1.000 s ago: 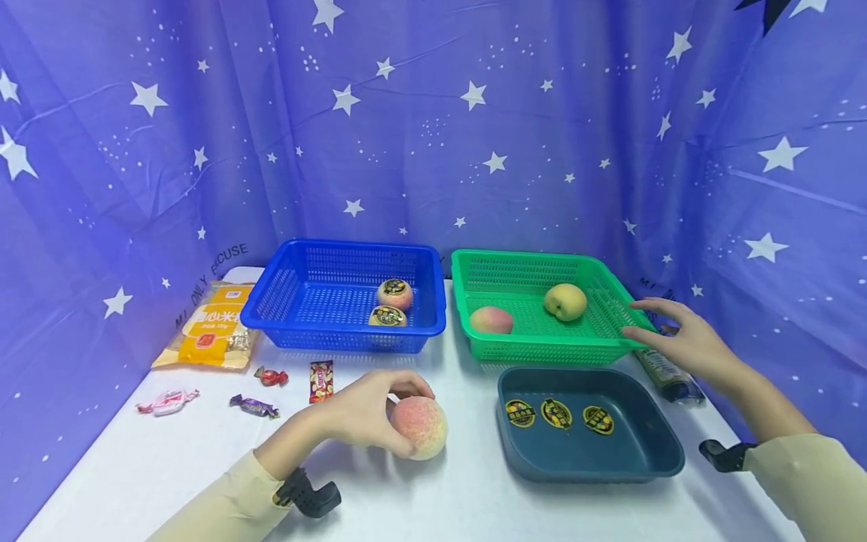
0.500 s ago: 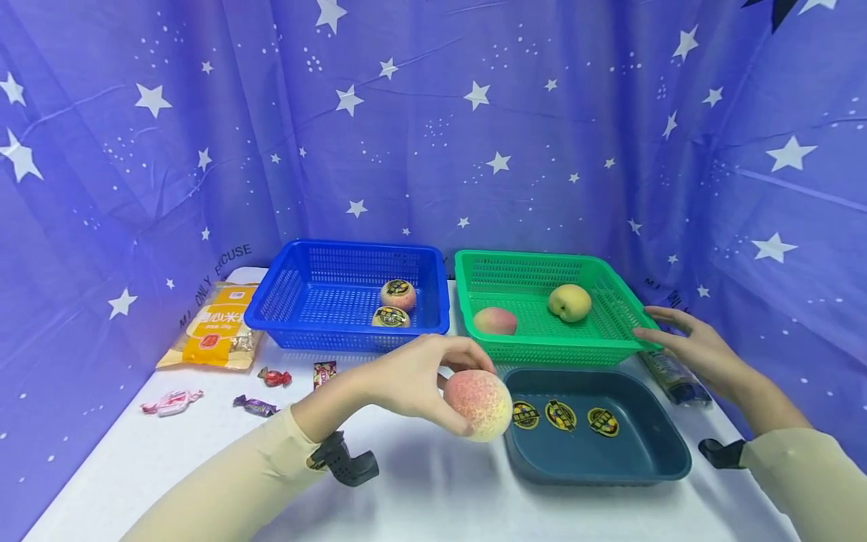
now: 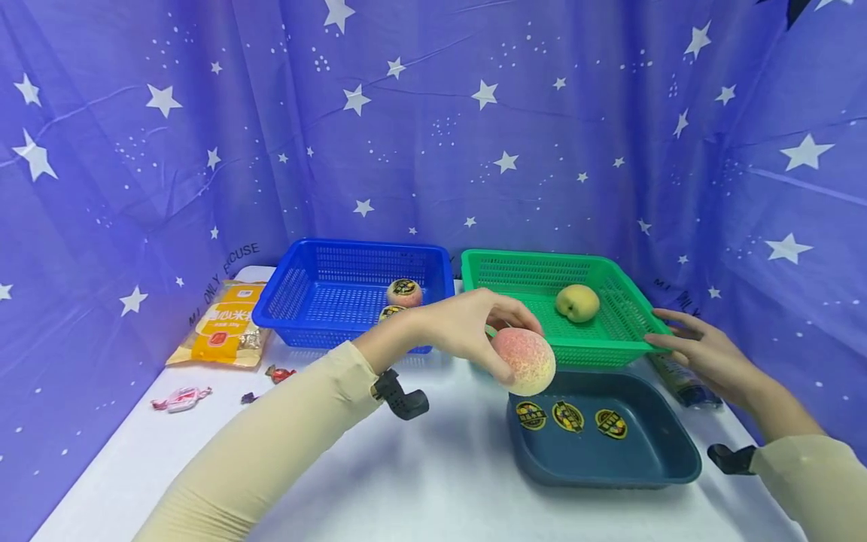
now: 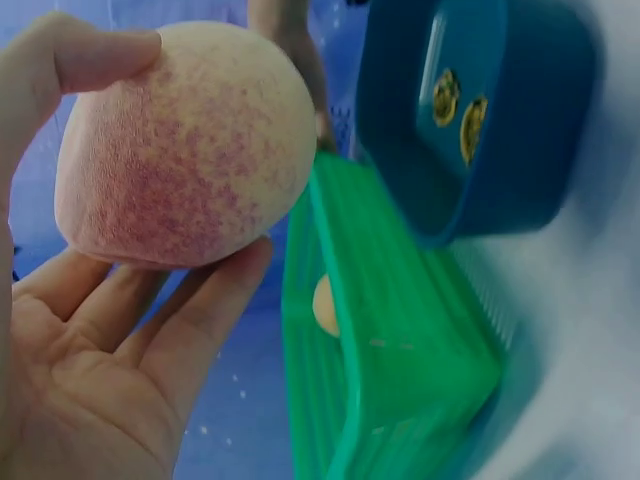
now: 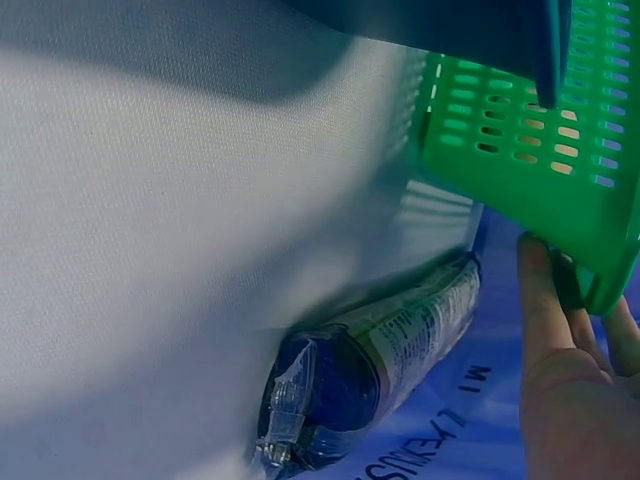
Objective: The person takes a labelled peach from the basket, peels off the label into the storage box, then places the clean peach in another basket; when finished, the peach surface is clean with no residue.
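Observation:
My left hand (image 3: 467,331) holds a pink-and-yellow peach (image 3: 527,361) in the air, thumb on one side and fingers on the other. In the head view the peach overlaps the front rim of the green basket (image 3: 555,350) and the back edge of the dark teal tray (image 3: 609,470). In the left wrist view the peach (image 4: 190,150) fills the upper left. My right hand (image 3: 718,357) grips the green basket's right front corner, its rim between thumb and fingers (image 5: 540,295). A yellow peach (image 3: 578,302) lies inside that basket.
The blue basket (image 3: 271,320) at back left holds stickered peaches (image 3: 405,292). Left of it lie a yellow snack bag (image 3: 226,324) and wrapped candies (image 3: 181,400). A dark plastic-wrapped package (image 5: 370,360) lies below the right hand. Round stickers (image 3: 567,416) lie in the tray.
My left hand has lifted the peach from the table and carried it right and forward, towards the green basket and tray. The right hand stays at the basket's corner.

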The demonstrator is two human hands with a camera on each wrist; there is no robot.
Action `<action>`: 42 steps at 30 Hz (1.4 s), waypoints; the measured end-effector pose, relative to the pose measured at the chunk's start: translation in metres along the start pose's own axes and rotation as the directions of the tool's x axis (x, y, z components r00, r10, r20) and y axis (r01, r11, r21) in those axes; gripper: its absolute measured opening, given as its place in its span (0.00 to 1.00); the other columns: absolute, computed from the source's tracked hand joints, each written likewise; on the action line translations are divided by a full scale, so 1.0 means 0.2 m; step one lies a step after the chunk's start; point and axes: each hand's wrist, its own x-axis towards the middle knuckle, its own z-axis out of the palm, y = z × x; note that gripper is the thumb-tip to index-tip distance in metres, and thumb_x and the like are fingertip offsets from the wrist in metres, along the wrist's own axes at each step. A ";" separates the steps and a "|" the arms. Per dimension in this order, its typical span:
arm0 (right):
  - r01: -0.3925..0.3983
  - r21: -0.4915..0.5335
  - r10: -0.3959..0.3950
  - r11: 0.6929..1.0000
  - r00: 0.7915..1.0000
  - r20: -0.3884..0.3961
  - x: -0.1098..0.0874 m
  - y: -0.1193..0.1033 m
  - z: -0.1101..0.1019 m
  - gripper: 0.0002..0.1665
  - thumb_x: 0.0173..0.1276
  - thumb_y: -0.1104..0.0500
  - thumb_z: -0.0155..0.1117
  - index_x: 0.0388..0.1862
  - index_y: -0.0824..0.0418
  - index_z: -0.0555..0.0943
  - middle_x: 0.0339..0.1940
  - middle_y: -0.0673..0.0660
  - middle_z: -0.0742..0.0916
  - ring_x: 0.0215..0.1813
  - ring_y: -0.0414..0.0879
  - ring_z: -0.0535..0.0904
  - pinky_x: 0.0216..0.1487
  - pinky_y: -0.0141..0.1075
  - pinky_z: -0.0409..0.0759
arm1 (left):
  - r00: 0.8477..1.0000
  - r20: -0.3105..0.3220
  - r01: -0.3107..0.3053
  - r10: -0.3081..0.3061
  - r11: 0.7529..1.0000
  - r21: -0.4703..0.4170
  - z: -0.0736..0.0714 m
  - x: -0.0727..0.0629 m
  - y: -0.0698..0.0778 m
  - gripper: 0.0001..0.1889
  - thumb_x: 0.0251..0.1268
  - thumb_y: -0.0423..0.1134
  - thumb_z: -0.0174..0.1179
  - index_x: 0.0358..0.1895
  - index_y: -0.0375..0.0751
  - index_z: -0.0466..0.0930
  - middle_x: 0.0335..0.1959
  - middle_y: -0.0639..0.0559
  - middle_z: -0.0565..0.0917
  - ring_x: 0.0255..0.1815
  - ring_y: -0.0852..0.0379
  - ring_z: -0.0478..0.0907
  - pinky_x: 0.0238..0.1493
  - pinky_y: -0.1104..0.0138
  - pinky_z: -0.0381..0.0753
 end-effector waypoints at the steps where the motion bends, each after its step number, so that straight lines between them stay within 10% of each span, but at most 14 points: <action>1: -0.001 0.010 0.001 1.000 1.000 0.003 0.00 0.01 0.00 0.55 0.87 0.39 0.61 0.96 0.52 0.41 0.92 0.79 0.40 0.88 0.84 0.43 0.81 0.81 0.57 | 1.000 0.006 0.005 -0.005 1.000 -0.015 -0.02 0.02 0.00 0.35 0.56 0.38 0.84 0.69 0.49 0.85 0.64 0.57 0.89 0.63 0.61 0.85 0.63 0.66 0.89; 19: -0.021 0.101 0.019 0.995 1.000 0.018 -0.01 0.10 -0.01 0.53 0.89 0.42 0.59 0.96 0.45 0.39 0.92 0.76 0.34 0.91 0.79 0.36 0.85 0.76 0.54 | 0.979 0.055 0.199 -0.196 0.978 -0.066 -0.20 0.35 -0.04 0.30 0.57 0.43 0.78 0.66 0.52 0.88 0.57 0.58 0.93 0.61 0.57 0.86 0.61 0.61 0.89; 29: -0.029 0.126 0.026 0.992 0.999 0.026 -0.01 0.11 -0.01 0.52 0.89 0.42 0.59 0.96 0.43 0.40 0.92 0.74 0.32 0.92 0.78 0.35 0.79 0.48 0.82 | 0.949 0.028 0.309 -0.313 0.914 -0.262 -0.25 0.43 -0.12 0.29 0.64 0.42 0.76 0.69 0.46 0.86 0.63 0.51 0.88 0.65 0.53 0.84 0.75 0.51 0.85; 36: -0.040 0.185 0.034 0.982 0.999 0.035 0.01 0.07 -0.02 0.52 0.88 0.43 0.60 0.96 0.40 0.40 0.92 0.71 0.29 0.92 0.76 0.31 0.87 0.77 0.46 | 0.927 -0.055 0.326 -0.372 0.867 -0.378 -0.22 0.50 -0.25 0.23 0.66 0.46 0.77 0.63 0.46 0.90 0.60 0.53 0.90 0.61 0.56 0.86 0.69 0.56 0.88; 42: -0.050 0.245 0.044 0.968 0.999 0.031 0.03 0.08 -0.01 0.53 0.88 0.44 0.61 0.96 0.40 0.41 0.93 0.72 0.33 0.94 0.70 0.39 0.86 0.81 0.40 | 0.909 -0.135 0.333 -0.395 0.881 -0.336 -0.13 0.59 -0.31 0.20 0.64 0.49 0.79 0.58 0.51 0.93 0.56 0.57 0.90 0.59 0.59 0.86 0.70 0.53 0.88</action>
